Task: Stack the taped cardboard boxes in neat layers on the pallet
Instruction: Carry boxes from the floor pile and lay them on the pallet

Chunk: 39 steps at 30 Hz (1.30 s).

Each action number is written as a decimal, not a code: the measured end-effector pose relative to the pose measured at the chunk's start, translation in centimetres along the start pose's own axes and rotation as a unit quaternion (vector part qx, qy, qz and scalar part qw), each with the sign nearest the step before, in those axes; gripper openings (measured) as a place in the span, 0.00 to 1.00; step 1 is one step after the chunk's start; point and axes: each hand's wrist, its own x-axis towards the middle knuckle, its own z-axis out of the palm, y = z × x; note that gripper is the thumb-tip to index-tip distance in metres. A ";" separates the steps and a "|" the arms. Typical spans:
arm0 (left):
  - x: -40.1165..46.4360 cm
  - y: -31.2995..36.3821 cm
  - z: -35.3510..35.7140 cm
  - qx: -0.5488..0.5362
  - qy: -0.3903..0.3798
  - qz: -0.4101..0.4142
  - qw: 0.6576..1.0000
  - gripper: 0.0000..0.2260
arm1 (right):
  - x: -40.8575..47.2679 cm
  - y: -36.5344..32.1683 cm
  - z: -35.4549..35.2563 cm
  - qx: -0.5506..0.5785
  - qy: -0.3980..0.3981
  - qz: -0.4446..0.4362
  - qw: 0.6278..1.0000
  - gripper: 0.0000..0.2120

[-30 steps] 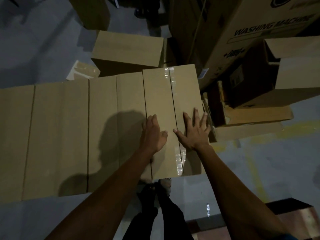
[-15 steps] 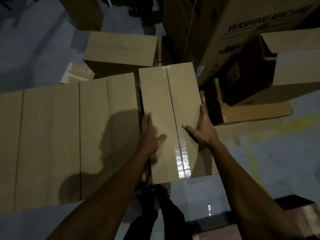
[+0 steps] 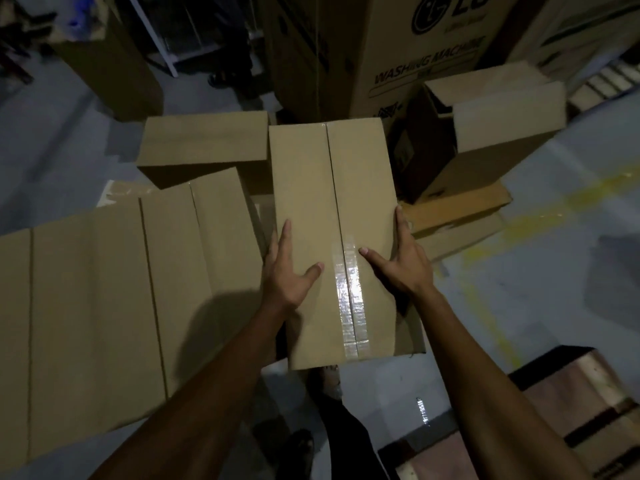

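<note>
The taped box, a second ago flush in the row of boxes, now sits raised and pulled out right of it, left hand and right hand clamping its sides, thumbs on top, so carrying to the pallet looks next.

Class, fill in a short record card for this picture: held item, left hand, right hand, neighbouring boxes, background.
Held item: taped cardboard box, clear tape along its centre seam
Left hand: left hand grips the box's left edge, thumb on top
Right hand: right hand grips the right edge, thumb on top
Neighbouring boxes: row of boxes to the left
Background: washing machine carton
</note>
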 end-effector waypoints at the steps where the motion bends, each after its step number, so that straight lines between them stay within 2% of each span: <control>1: -0.7 0.6 -0.1 0.006 -0.002 0.001 1.000 0.48 | -1.2 -0.2 -0.6 0.003 0.009 0.004 1.000 0.54; 10: -13.2 5.8 0.0 0.027 -0.086 0.127 0.988 0.46 | -21.1 0.9 -7.3 0.057 0.146 0.074 0.985 0.51; 18: -21.6 10.7 5.3 -0.015 -0.211 0.159 0.964 0.49 | -34.4 6.5 -11.7 0.100 0.231 0.153 0.956 0.49; 22: -25.0 13.4 9.9 0.008 -0.258 0.182 0.949 0.50 | -39.6 10.7 -13.8 0.142 0.271 0.188 0.933 0.49; 27: -29.6 17.0 17.2 0.073 -0.300 0.224 0.924 0.49 | -45.6 16.3 -16.7 0.169 0.314 0.207 0.911 0.44; 31: -33.2 19.8 23.2 0.099 -0.342 0.243 0.902 0.49 | -49.5 21.4 -19.3 0.206 0.340 0.226 0.889 0.45; 39: -37.7 24.7 38.7 0.112 -0.398 0.268 0.870 0.49 | -54.2 33.9 -25.0 0.266 0.374 0.236 0.857 0.41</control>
